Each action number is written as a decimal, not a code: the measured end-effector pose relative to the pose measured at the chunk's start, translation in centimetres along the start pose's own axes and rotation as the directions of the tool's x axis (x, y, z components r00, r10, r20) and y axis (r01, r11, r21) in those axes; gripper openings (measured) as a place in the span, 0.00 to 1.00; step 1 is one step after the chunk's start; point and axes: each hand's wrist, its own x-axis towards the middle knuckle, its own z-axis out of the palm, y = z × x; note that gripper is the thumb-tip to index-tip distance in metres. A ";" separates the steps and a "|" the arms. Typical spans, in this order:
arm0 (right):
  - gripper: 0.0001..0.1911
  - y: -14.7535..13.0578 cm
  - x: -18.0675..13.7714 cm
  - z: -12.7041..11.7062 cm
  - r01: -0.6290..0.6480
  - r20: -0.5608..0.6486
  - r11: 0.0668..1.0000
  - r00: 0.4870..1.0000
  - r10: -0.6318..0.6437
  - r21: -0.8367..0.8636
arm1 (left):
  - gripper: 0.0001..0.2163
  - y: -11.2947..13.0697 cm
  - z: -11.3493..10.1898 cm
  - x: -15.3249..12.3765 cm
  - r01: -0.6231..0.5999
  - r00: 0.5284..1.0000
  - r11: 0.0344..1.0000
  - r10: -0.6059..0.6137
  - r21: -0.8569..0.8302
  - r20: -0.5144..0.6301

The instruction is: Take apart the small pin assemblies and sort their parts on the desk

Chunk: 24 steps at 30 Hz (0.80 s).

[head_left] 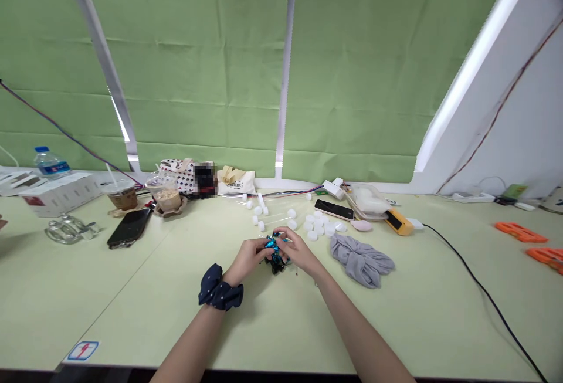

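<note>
Mid-worktop, dead ahead at 12 o'clock, sits a small blue-and-black metal piece (274, 252). Left hand (250, 257) and right hand (299, 249) pinch it from 9 and 3, fingers closed on its top. Likely fitting work; any next move needs a steady hold. Long axis seems 12-to-6; facing unclear.

The left hand (247, 257) and right hand (299, 249) cover most of a tiny blue-and-black object (275, 255). A blur masks part of the patterned pouch (178, 172).
</note>
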 end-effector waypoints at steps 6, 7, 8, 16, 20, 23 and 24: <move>0.14 0.3 0.1 0.4 0.061 0.002 0.996 0.998 -0.061 -0.061 | 0.16 0.2 0.0 0.1 0.019 1.000 0.999 -0.020 0.029 0.002; 0.14 0.2 0.0 0.3 0.078 0.026 0.996 0.997 -0.077 -0.049 | 0.16 0.2 0.0 0.0 0.015 1.000 0.999 -0.014 0.031 -0.006; 0.15 0.1 0.0 0.3 0.080 0.045 0.996 0.996 -0.078 -0.035 | 0.16 0.2 -0.1 0.0 0.010 1.000 0.999 -0.010 0.032 -0.015; 0.13 0.6 0.2 0.6 0.030 -0.047 0.997 0.998 -0.034 -0.074 | 0.16 -0.1 0.3 0.1 0.009 1.000 1.000 -0.009 0.012 0.005; 0.15 0.9 0.3 0.6 0.000 -0.036 1.000 0.999 -0.001 -0.023 | 0.16 0.0 0.1 0.0 0.025 1.000 1.000 -0.025 0.002 -0.006; 0.15 0.8 0.3 0.3 -0.032 -0.071 0.999 0.997 0.031 -0.023 | 0.16 0.0 0.0 0.0 0.026 1.000 1.000 -0.026 0.004 0.002; 0.14 0.8 0.3 0.2 -0.017 -0.058 0.999 0.998 0.015 -0.027 | 0.16 0.0 0.0 0.0 0.020 1.000 1.000 -0.020 0.003 0.009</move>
